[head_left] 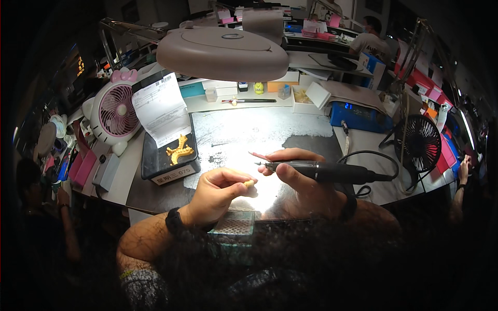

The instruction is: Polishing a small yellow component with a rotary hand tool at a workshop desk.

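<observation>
Between the thumb and fingers of my left hand point(220, 191) is a small pale-yellow piece point(249, 183), mostly covered by the fingertips. My right hand point(306, 179) is closed round a black rotary handpiece point(340, 172), whose thin bur points left, above and apart from the piece. A slim reddish pointed tool point(258, 155) sticks out by my right index finger; how it is held is hidden. Left of my hands, a black tray point(193, 161) holds a yellow jaw-shaped dental model point(180, 151) and a printed paper slip point(162, 111).
Overhead hangs a large lamp point(223, 54), lighting the worn mat point(233, 124). A pink fan point(118, 110) stands left, a black fan point(417, 142) right. The blue control box point(358, 116) sits behind the handpiece's cord. Below my hands is a perforated box point(233, 224). Other people sit nearby.
</observation>
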{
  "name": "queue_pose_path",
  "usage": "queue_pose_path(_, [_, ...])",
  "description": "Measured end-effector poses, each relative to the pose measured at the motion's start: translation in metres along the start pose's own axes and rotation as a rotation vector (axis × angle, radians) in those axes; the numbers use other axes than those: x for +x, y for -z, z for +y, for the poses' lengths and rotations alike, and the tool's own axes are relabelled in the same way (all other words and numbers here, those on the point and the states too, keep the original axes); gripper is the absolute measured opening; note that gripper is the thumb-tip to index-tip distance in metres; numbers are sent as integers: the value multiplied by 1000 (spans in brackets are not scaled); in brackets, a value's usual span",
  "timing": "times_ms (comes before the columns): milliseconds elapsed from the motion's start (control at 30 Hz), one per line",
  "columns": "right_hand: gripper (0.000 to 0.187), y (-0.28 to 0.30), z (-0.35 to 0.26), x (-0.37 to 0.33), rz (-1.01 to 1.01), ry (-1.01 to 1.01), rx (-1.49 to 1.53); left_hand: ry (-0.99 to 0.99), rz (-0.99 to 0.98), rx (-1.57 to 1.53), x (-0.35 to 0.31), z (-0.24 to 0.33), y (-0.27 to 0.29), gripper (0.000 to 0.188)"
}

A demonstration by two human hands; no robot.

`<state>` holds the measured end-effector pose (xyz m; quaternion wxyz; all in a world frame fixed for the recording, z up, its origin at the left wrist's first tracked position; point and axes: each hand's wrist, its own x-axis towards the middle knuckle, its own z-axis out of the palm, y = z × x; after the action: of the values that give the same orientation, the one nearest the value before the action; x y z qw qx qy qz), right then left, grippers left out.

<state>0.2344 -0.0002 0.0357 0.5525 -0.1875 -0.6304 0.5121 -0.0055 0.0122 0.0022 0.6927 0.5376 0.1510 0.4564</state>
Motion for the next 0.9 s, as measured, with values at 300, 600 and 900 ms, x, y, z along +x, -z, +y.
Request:
queue_pose_path(300, [12,-1,5,1,-37,46,-79,-57,14,16,-1,-3,-1,15])
queue_pose_path(600, [9,-6,3,1,-17,45,-104,-62,4,0,0,-2,-1,16])
queue_pose_path(900, [6,-8,1,2,-7,44,-173,-65,-6,-6,0,-2,-2,16])
